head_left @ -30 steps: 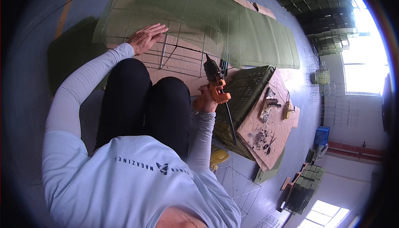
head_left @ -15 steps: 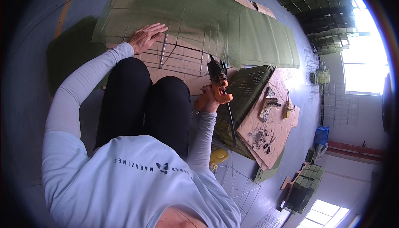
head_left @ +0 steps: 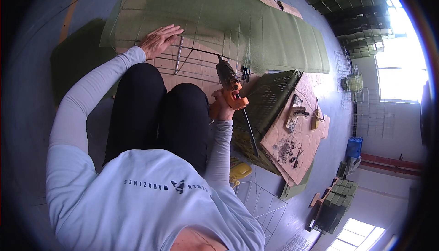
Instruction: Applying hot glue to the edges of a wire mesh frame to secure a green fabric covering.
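My right hand (head_left: 223,107) is wrapped round the handle of an orange and black hot glue gun (head_left: 232,88), with a dark glue stick (head_left: 250,130) trailing out of its back. The gun's nozzle is close to a wire frame (head_left: 187,61) that lies on cardboard, at the edge of a sheet of green mesh fabric (head_left: 219,13). Whether the tip touches the wire, I cannot tell. My left hand (head_left: 161,41) lies flat on the mesh near its edge, fingers stretched out, holding nothing.
On my right, an upturned green plastic crate (head_left: 270,100) carries a cardboard sheet (head_left: 288,146) with dark-smeared blocks, scissors (head_left: 296,159) and a yellow-handled tool (head_left: 315,120). A yellow jug (head_left: 240,172) and wire grids (head_left: 260,205) are beside me. More green mesh (head_left: 80,59) is at the left.
The glue gun in my right hand has moved left along the fabric's near edge. My left hand has stayed almost in place.
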Available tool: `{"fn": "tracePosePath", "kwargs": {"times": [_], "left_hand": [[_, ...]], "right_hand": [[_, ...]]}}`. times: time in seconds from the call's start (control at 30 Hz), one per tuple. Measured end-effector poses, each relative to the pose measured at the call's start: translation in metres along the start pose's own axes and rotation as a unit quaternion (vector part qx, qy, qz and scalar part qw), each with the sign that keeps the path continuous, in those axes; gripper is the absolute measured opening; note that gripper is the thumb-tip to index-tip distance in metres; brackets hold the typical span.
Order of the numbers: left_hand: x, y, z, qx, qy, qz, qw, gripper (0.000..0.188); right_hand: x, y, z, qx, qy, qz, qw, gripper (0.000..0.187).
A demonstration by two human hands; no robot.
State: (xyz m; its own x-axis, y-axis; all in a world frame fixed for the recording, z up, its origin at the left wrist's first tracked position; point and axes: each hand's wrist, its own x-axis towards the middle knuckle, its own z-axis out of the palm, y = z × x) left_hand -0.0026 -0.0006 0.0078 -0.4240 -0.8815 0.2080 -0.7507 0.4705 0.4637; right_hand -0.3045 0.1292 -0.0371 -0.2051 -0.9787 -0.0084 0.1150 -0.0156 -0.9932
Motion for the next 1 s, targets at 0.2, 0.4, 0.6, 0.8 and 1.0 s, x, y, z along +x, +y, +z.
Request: {"fn": "tracePosePath", "kwargs": {"times": [0.2,0.4,0.6,0.8,1.0], "left_hand": [[0.000,-0.002,0.002,0.006,0.024,0.013,1.000,0.052],[0.001,0.002,0.000,-0.009,-0.004,0.000,1.000,0.050],[-0.001,-0.003,0.002,-0.025,-0.002,-0.014,1.000,0.047],[0.001,-0.002,0.002,-0.066,-0.001,-0.027,0.997,0.046],[0.005,-0.013,0.009,-0.077,-0.023,-0.056,0.995,0.049]], "right_hand": [[0.000,-0.006,-0.005,-0.041,0.025,-0.030,0.998,0.012],[-0.005,-0.027,-0.005,0.048,0.061,-0.015,0.997,0.020],[0.001,-0.022,-0.013,-0.074,0.093,-0.071,0.990,0.025],[0.012,0.018,-0.039,-0.035,0.099,-0.040,0.994,0.028],[0.022,0.040,-0.066,-0.036,0.104,-0.075,0.991,0.028]]}}
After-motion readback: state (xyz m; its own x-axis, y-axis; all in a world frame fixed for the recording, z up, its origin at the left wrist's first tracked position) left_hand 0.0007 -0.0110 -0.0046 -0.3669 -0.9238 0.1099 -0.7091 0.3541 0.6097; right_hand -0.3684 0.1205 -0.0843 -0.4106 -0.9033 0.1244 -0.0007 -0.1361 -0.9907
